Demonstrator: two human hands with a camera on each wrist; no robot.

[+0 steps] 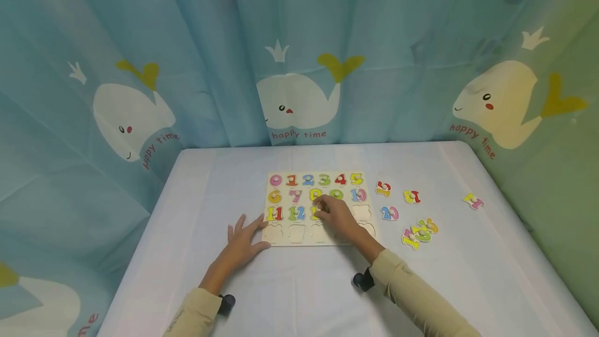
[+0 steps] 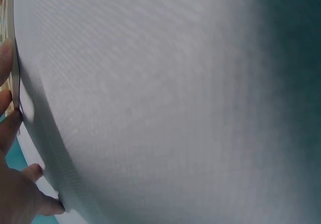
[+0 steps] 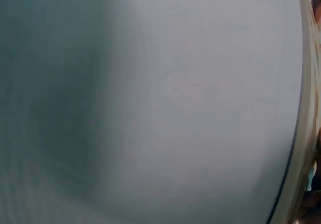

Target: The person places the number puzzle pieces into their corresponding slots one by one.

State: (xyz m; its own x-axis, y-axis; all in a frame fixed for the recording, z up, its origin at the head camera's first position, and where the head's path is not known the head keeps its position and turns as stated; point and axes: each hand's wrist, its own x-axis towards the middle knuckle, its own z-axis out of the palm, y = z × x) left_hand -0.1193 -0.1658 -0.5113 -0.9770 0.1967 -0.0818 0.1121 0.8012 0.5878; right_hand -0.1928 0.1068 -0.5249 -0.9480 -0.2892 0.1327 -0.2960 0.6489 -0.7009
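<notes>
A wooden number puzzle board (image 1: 306, 240) lies on the white-covered table. Its top rows carry knobbed number pieces, among them a red 4 (image 1: 340, 179) and a pink 7 (image 1: 296, 196). Spread fingers of my left hand (image 1: 241, 246) touch the board's left edge; the left wrist view catches them beside that edge (image 2: 16, 58). Over the third row, my right hand (image 1: 340, 218) pinches a yellow number piece (image 1: 314, 214) right of the 12 (image 1: 297, 214). Most of that piece is hidden by the fingers. In the right wrist view, the board's edge (image 3: 303, 93) runs down the right side.
Right of the board lie loose pieces: a 15 (image 1: 383, 189), an 18 (image 1: 412, 197), a 20 (image 1: 389, 213) and an overlapping cluster (image 1: 421, 233). Another yellow and pink piece (image 1: 473, 201) lies farther right. A blue whale-print curtain (image 1: 210, 92) hangs behind the table (image 1: 224, 170).
</notes>
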